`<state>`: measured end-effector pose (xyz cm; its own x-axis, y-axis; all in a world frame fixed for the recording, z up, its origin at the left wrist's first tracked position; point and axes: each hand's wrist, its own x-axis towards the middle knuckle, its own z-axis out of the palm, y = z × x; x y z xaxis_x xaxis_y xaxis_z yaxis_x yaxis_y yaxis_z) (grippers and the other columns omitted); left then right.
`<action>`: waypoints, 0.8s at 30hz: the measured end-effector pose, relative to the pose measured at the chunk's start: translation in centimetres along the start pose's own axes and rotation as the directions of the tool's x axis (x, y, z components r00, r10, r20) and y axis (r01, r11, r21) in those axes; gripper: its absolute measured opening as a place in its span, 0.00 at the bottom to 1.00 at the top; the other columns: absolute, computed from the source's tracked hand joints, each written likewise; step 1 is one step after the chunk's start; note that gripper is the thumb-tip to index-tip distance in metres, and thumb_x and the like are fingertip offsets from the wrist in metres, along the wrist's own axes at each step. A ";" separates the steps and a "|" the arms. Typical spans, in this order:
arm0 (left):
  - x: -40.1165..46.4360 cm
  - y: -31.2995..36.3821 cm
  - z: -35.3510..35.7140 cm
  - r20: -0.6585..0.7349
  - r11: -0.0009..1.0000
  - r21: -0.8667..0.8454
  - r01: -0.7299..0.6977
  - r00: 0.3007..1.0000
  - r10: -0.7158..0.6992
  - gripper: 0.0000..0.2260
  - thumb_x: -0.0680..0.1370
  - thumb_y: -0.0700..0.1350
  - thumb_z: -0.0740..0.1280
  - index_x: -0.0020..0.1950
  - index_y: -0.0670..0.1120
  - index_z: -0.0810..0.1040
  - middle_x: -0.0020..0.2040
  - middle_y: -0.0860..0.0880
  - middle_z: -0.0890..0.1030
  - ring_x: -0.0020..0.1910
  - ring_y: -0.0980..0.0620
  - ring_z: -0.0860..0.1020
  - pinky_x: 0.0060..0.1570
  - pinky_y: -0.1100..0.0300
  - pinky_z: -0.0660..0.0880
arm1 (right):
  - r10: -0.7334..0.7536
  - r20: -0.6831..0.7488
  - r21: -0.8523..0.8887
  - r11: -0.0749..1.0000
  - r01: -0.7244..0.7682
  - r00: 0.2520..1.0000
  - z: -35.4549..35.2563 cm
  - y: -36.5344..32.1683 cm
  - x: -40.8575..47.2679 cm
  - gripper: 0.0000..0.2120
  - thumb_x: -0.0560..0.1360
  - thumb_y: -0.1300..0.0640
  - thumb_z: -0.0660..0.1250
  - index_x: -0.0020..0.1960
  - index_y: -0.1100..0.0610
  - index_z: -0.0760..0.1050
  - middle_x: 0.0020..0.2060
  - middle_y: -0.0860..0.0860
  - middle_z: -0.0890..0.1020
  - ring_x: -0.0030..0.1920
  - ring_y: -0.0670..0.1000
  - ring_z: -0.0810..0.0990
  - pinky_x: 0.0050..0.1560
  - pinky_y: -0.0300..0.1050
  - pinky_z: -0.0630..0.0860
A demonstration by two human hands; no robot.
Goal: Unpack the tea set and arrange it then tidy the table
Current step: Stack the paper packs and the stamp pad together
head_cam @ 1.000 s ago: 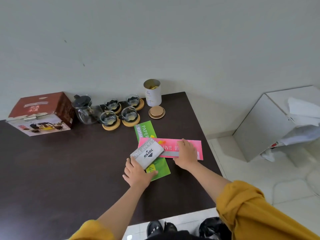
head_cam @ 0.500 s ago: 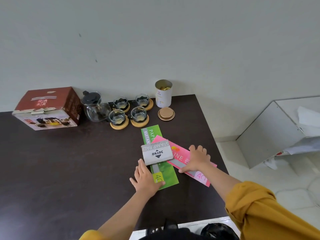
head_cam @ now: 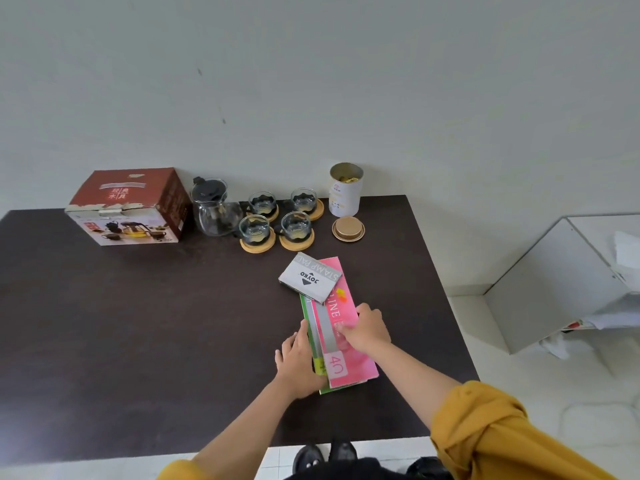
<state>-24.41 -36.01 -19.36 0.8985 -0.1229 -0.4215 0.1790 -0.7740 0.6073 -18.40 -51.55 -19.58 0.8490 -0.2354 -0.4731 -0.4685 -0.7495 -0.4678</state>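
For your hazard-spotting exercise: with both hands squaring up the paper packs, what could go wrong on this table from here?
1. The grey stamp pad box lies loose across the far end of the pink pack; shifting the packs may slide it off.
2. Pushed further away, the packs could bump the nearest glass cups on their coasters.
3. The tin stands open near the table edge, so a knock might spill it.

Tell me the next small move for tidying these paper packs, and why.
Probably square the stack: the pink pack lies on the green pack with green showing along its left edge, and the grey stamp pad box sits askew on top. Both hands, left hand and right hand, already flank the packs.
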 end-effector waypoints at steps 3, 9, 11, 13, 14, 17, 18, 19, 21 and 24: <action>0.3 -0.5 -0.7 0.003 0.997 -0.076 -0.012 1.000 0.012 0.48 0.63 0.60 0.72 0.75 0.54 0.47 0.70 0.53 0.65 0.72 0.47 0.58 0.72 0.42 0.52 | -0.020 -0.015 0.004 1.000 0.020 1.000 0.5 -0.1 -0.2 0.22 0.72 0.45 0.72 0.61 0.51 0.68 0.57 0.52 0.73 0.49 0.50 0.79 0.46 0.45 0.78; 0.6 -0.8 -0.6 -0.057 0.956 -0.281 -0.082 0.996 0.069 0.34 0.71 0.41 0.72 0.72 0.52 0.59 0.57 0.63 0.72 0.64 0.54 0.72 0.55 0.59 0.75 | -0.141 0.097 0.042 0.990 0.137 0.985 0.6 0.4 -0.4 0.25 0.72 0.50 0.73 0.66 0.48 0.70 0.60 0.52 0.71 0.54 0.52 0.78 0.55 0.50 0.77; 0.7 -0.8 -0.6 -0.069 0.947 -0.305 -0.097 0.994 0.079 0.34 0.71 0.39 0.73 0.71 0.51 0.60 0.58 0.59 0.73 0.61 0.56 0.73 0.48 0.67 0.74 | -0.174 0.132 0.050 0.984 0.169 0.976 0.3 0.6 -0.3 0.26 0.72 0.53 0.73 0.68 0.47 0.70 0.61 0.52 0.72 0.56 0.52 0.78 0.56 0.50 0.77; 0.8 -1.1 -0.4 -0.078 0.941 -0.322 -0.109 0.993 0.088 0.35 0.70 0.40 0.74 0.71 0.52 0.61 0.57 0.61 0.73 0.59 0.57 0.73 0.46 0.69 0.73 | -0.198 0.149 0.073 0.979 0.188 0.969 0.1 0.9 -0.1 0.27 0.71 0.54 0.74 0.68 0.46 0.71 0.61 0.51 0.74 0.56 0.52 0.78 0.55 0.49 0.77; 0.8 -1.3 -0.3 -0.080 0.940 -0.322 -0.110 0.993 0.089 0.35 0.69 0.42 0.75 0.71 0.53 0.61 0.57 0.62 0.72 0.59 0.58 0.73 0.47 0.67 0.74 | -0.211 0.158 0.090 0.976 0.199 0.965 -0.1 1.0 -0.1 0.27 0.71 0.55 0.74 0.68 0.47 0.71 0.60 0.51 0.75 0.56 0.51 0.78 0.55 0.49 0.77; 1.0 -1.8 0.1 -0.083 0.945 -0.312 -0.099 0.994 0.077 0.38 0.65 0.46 0.77 0.69 0.54 0.61 0.60 0.60 0.69 0.60 0.57 0.72 0.55 0.57 0.76 | -0.240 0.175 0.149 0.965 0.215 0.955 -0.6 1.3 -0.1 0.28 0.70 0.59 0.75 0.68 0.50 0.72 0.54 0.50 0.79 0.54 0.50 0.79 0.55 0.50 0.78; 1.1 -1.9 0.1 -0.082 0.948 -0.303 -0.098 0.994 0.077 0.37 0.64 0.46 0.77 0.68 0.55 0.62 0.60 0.58 0.67 0.60 0.57 0.72 0.56 0.54 0.76 | -0.239 0.177 0.168 0.963 0.210 0.955 -0.7 1.4 -0.1 0.28 0.70 0.60 0.75 0.68 0.51 0.72 0.52 0.49 0.79 0.53 0.49 0.79 0.55 0.49 0.77; 1.2 -1.9 0.2 -0.080 0.951 -0.290 -0.101 0.993 0.082 0.38 0.64 0.46 0.78 0.68 0.55 0.62 0.60 0.57 0.65 0.60 0.56 0.72 0.57 0.53 0.76 | -0.230 0.176 0.181 0.963 0.198 0.957 -0.8 1.4 -0.2 0.29 0.70 0.61 0.75 0.68 0.52 0.71 0.50 0.49 0.78 0.53 0.49 0.78 0.54 0.48 0.77; 1.3 -1.9 0.2 -0.080 0.957 -0.269 -0.110 0.993 0.091 0.39 0.62 0.45 0.78 0.68 0.55 0.61 0.59 0.56 0.64 0.60 0.55 0.72 0.58 0.52 0.76 | -0.212 0.174 0.196 0.964 0.177 0.962 -0.8 1.6 -0.3 0.30 0.69 0.61 0.76 0.68 0.52 0.70 0.52 0.50 0.77 0.53 0.49 0.78 0.53 0.47 0.76; 1.5 -1.8 0.2 -0.074 0.961 -0.255 -0.104 0.993 0.088 0.42 0.62 0.45 0.78 0.71 0.53 0.59 0.59 0.56 0.63 0.60 0.56 0.71 0.58 0.52 0.76 | -0.219 0.163 0.202 0.962 0.184 0.962 -0.7 1.9 -0.3 0.29 0.68 0.59 0.77 0.66 0.52 0.70 0.54 0.50 0.77 0.54 0.49 0.78 0.53 0.47 0.76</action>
<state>-23.47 -34.91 -21.28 0.9380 -0.1441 -0.3153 0.1806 -0.5732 0.7993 -19.37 -53.39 -19.79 0.8793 0.0382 -0.4747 -0.3435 -0.6394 -0.6879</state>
